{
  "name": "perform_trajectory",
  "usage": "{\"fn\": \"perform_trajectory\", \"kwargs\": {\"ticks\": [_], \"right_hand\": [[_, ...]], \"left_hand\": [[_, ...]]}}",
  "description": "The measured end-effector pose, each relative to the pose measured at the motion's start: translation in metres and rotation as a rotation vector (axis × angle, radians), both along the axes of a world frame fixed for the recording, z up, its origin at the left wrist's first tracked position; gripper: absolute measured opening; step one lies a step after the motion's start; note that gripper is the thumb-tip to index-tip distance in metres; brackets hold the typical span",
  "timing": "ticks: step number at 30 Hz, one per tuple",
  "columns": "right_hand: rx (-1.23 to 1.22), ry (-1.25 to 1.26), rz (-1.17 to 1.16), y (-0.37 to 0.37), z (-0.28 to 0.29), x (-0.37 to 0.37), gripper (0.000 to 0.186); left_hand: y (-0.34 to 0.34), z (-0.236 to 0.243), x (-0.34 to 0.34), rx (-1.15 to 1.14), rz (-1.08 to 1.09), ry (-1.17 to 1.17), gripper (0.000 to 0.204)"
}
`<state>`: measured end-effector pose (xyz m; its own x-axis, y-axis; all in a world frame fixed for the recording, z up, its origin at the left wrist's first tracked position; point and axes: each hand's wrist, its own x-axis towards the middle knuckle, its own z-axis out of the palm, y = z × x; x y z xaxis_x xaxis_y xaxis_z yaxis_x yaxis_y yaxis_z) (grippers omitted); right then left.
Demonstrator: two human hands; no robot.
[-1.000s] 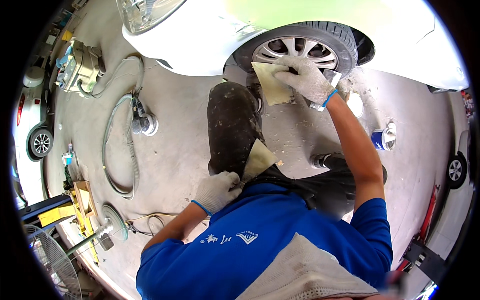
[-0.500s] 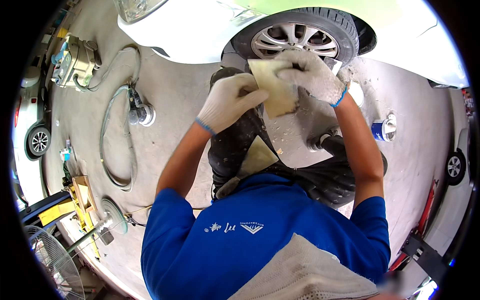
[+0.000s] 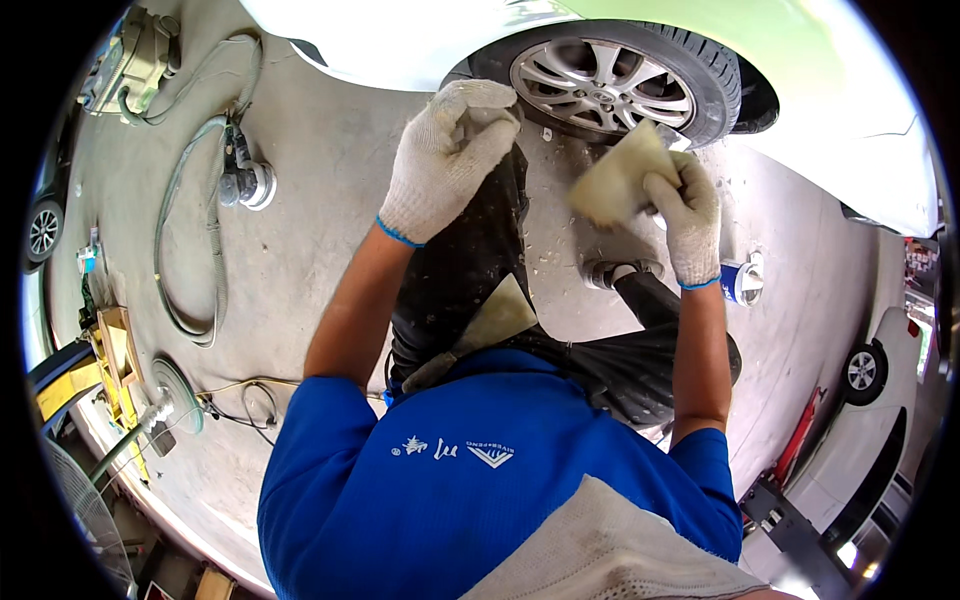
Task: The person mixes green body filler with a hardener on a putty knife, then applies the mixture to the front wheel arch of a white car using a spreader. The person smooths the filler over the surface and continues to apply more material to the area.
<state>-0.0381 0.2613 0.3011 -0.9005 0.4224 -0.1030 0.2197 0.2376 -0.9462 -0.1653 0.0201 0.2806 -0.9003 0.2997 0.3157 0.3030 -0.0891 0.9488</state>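
Observation:
My right hand [image 3: 690, 215], in a white knitted glove with a blue cuff, pinches a pale yellow square sheet [image 3: 628, 172] between thumb and fingers. The sheet is smeared by motion, and its lower edge looks worn. My left hand [image 3: 445, 160], gloved the same way, is raised over my left knee. Its fingers are curved apart from the thumb, with nothing visible held. A similar pale yellow piece [image 3: 503, 318] lies on my lap at the top of the thigh. Just beyond my hands is the car wheel [image 3: 605, 90] with silver spokes.
A white and light-green car body [image 3: 800, 70] rises ahead. On the floor at left lie a round sander [image 3: 245, 180] and its looped hose [image 3: 160, 250]. A blue-and-white can [image 3: 742, 280] stands at right. A fan [image 3: 90, 500] and a green disc [image 3: 178, 395] stand lower left.
My hands have moved apart. The left let go of the yellow sheet and rose; the right carried the sheet to the right. The view has shifted slightly.

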Motion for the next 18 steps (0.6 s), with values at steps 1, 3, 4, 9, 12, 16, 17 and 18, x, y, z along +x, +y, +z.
{"fn": "perform_trajectory", "kwargs": {"ticks": [1,3,4,9,12,16,17,18], "right_hand": [[0.11,0.078,-0.027,-0.007,0.003,-0.001,0.018],[0.452,0.426,0.035,-0.017,0.0,-0.008,0.018],[0.577,0.547,0.111,-0.02,0.001,-0.012,0.028],[0.809,0.724,0.352,-0.047,-0.003,-0.037,0.038],[0.878,0.604,0.287,-0.055,-0.01,-0.042,0.043],[0.916,0.424,0.253,-0.061,-0.017,-0.045,0.052],[0.843,0.379,0.254,-0.061,-0.017,-0.044,0.055],[0.823,0.369,0.258,-0.059,-0.019,-0.044,0.056]], "left_hand": [[-0.004,0.001,-0.003,-0.07,-0.155,-0.115,0.034],[-0.015,0.009,-0.014,-0.206,-0.463,-0.342,0.034],[-0.014,0.015,-0.016,-0.189,-0.476,-0.388,0.036],[0.003,0.012,-0.022,-0.049,-0.454,-0.475,0.037],[0.002,0.007,-0.026,-0.033,-0.416,-0.489,0.028],[0.011,-0.001,-0.014,0.001,-0.31,-0.435,0.026],[0.013,-0.004,-0.012,-0.002,-0.288,-0.415,0.026],[0.013,-0.007,-0.011,-0.038,-0.279,-0.372,0.027]]}}
